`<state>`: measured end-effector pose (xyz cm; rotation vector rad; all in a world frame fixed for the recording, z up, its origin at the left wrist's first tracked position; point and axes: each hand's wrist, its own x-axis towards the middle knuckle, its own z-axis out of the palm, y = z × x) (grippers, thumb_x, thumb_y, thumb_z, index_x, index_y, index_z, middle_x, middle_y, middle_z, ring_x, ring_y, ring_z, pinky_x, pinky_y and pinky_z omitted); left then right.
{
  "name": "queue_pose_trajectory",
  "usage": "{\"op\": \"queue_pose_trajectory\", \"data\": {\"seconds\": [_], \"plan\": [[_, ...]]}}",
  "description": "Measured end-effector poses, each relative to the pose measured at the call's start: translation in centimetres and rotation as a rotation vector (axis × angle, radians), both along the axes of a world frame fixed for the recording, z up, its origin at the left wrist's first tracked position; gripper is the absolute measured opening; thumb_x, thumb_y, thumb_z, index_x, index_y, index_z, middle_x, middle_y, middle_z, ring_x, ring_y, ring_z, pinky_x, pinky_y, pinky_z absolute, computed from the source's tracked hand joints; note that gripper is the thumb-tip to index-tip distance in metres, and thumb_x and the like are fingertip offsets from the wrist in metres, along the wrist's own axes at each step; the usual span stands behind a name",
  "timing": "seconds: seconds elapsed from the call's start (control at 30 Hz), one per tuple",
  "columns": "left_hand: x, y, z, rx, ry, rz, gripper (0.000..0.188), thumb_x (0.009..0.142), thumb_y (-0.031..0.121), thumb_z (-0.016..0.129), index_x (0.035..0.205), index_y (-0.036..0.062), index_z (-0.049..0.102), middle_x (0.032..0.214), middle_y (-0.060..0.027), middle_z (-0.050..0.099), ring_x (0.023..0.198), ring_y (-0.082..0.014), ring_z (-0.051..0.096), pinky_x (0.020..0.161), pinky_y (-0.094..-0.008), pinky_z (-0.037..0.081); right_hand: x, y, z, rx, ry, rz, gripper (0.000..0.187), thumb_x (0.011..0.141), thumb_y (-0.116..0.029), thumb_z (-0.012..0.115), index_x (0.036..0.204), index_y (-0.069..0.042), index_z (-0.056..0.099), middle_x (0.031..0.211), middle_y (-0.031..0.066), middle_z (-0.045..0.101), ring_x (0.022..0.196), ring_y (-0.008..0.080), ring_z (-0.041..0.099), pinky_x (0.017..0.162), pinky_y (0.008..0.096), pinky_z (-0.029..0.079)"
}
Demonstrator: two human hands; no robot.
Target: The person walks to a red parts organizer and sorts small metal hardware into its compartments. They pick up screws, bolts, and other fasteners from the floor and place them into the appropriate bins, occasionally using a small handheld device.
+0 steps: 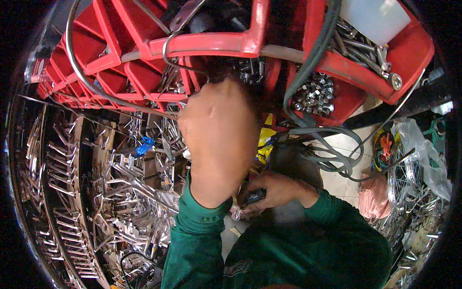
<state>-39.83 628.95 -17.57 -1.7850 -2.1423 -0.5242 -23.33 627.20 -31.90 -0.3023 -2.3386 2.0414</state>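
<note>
My left hand (219, 130) reaches up and away, its back toward me. Its fingers are hidden at the mouth of a red bin, next to a heap of small dark metal parts (250, 72). I cannot see whether they grip anything. Closer to my body, my right hand (276, 189) is curled around a small dark, rounded object (255, 195). Its exact kind does not show. A shiny clear or metallic piece (236, 212) appears at the fingertips of that hand. Both arms wear green sleeves.
Red bins (202, 44) span the top; one holds shiny nuts (314, 94), another long bolts (358, 53). A dark cable (332, 161) hangs looped at right. Racks of metal rods (65, 164) fill the left. Plastic bags (418, 144) and metal parts lie right.
</note>
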Motion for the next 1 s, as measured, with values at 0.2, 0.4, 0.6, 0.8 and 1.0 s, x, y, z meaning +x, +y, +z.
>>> {"op": "queue_pose_trajectory", "data": {"seconds": [0.2, 0.4, 0.6, 0.8, 1.0], "plan": [[-2.3, -1.2, -0.9, 0.128, -0.466, -0.088, 0.017, 0.092, 0.019, 0.071, 0.097, 0.003, 0.071, 0.074, -0.0215, 0.068, 0.065, -0.0375, 0.069, 0.058, -0.0444, 0.052, 0.1, 0.5, -0.3, -0.123, 0.051, -0.018, 0.028, 0.088, -0.023, 0.084, 0.111, -0.009, 0.076, 0.108, 0.0057, 0.076, 0.101, 0.0185, 0.071, 0.093, 0.0343, 0.055], [-3.3, -3.6, 0.0, 0.109, -1.042, -0.132, 0.018, 0.099, 0.013, 0.07, 0.105, -0.0037, 0.073, 0.073, -0.0087, 0.069, 0.059, -0.0093, 0.058, 0.056, -0.0261, 0.045, -0.2, 1.1, -0.4, -0.264, 0.071, 0.013, 0.029, 0.086, -0.02, 0.086, 0.109, -0.006, 0.075, 0.106, 0.0045, 0.076, 0.103, 0.016, 0.069, 0.094, 0.0333, 0.054], [-4.0, -2.9, 0.4, 0.058, -0.873, -0.188, 0.017, 0.097, 0.016, 0.072, 0.102, 0.0005, 0.074, 0.074, -0.0115, 0.072, 0.061, -0.0149, 0.066, 0.057, -0.0305, 0.051, -0.5, 1.4, -0.7, -0.228, 0.123, -0.053, 0.03, 0.083, -0.02, 0.088, 0.106, -0.006, 0.075, 0.105, 0.005, 0.076, 0.102, 0.017, 0.069, 0.093, 0.0342, 0.054], [-1.0, -0.7, -1.0, 0.051, -0.078, 0.126, 0.014, 0.086, 0.01, 0.061, 0.099, 0.0092, 0.066, 0.088, -0.0148, 0.072, 0.067, -0.0351, 0.073, 0.052, -0.0473, 0.056, -0.2, 1.4, -0.8, -0.244, -0.006, 0.009, 0.037, 0.082, -0.023, 0.09, 0.11, -0.006, 0.074, 0.107, 0.005, 0.076, 0.103, 0.0186, 0.068, 0.094, 0.0352, 0.052], [0.8, 0.3, -0.6, 0.07, -0.1, -0.036, 0.023, 0.081, 0.011, 0.068, 0.104, 0.01, 0.072, 0.11, -0.0156, 0.073, 0.069, -0.0375, 0.07, 0.058, -0.046, 0.056, -0.5, 1.8, -0.1, -0.165, -0.104, -0.061, 0.048, 0.081, -0.036, 0.089, 0.117, -0.008, 0.074, 0.119, 0.0093, 0.074, 0.115, 0.0245, 0.066, 0.104, 0.0408, 0.05]]}}
